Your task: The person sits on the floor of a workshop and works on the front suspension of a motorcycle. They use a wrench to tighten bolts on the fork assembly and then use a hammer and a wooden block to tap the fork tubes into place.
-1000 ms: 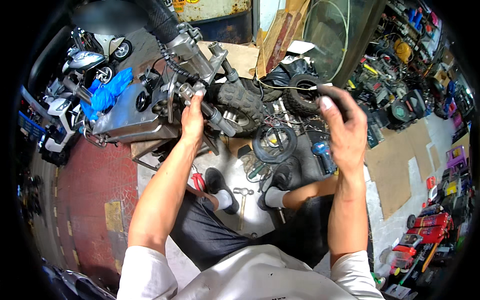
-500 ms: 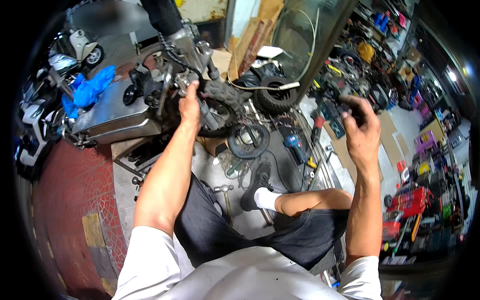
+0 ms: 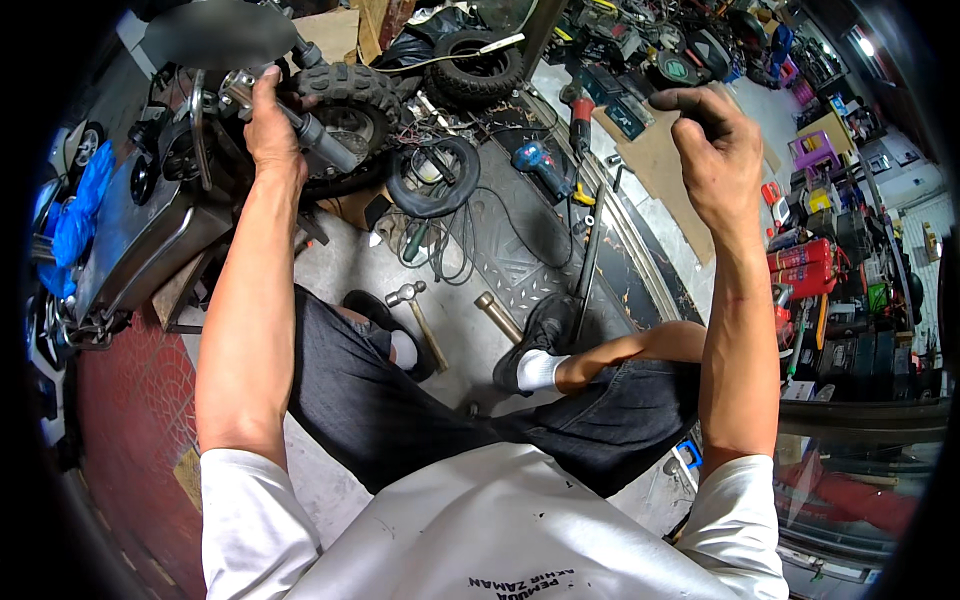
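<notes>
The fork [image 3: 329, 146] slants at the far left, within your left hand [image 3: 272, 130], which grips it beside the tyre [image 3: 348, 84]. Your right hand [image 3: 718, 152] hovers at the far right, well apart from it, fingers half curled; whether they hold anything, you cannot tell.

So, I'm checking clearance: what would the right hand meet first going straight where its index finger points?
Probably the dark green case; the right hand points left toward it, but depth is unclear, so it might pass above.
</notes>
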Available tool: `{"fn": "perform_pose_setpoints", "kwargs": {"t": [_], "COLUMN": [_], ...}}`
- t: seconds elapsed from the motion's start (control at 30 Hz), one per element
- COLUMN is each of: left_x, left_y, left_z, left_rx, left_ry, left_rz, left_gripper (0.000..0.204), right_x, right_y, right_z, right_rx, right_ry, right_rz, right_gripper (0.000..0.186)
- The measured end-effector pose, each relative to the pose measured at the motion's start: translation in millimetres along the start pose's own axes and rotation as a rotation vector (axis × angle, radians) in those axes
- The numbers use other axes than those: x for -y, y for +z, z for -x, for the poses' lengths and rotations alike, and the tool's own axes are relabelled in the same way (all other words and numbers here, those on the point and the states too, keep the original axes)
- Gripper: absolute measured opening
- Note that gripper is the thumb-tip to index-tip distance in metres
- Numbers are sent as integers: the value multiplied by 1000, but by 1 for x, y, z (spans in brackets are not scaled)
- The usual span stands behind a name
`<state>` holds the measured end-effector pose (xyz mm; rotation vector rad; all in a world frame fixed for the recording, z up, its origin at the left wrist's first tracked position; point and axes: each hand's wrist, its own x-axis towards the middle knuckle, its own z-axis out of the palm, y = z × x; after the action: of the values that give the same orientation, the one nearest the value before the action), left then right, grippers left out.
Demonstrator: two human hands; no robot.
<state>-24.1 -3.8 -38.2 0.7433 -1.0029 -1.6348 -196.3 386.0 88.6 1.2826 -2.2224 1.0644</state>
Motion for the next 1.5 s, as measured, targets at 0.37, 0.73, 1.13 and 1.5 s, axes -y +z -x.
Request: {"fn": "perform_pose_setpoints", "kwargs": {"t": [0.37, 0.73, 1.13, 1.5], "left_x": [-1, 1, -7, 0], "left_y": [22, 15, 17, 19], "left_z": [11, 2, 6, 16], "left_rx": [5, 111, 82, 5], "left_ry": [75, 16, -14, 75], "left_rz": [-27, 40, 33, 11], "left_gripper": [42, 35, 28, 23], "right_x": [-83, -59, -87, -123], "right_y": [27, 1, 89, 222], "right_z": [64, 55, 37, -20], "right_rx": [-50, 259, 820, 917], "right_ry": [494, 483, 405, 351], "right_rz": [-252, -211, -98, -242], "right_gripper": [24, 25, 55, 47]}}
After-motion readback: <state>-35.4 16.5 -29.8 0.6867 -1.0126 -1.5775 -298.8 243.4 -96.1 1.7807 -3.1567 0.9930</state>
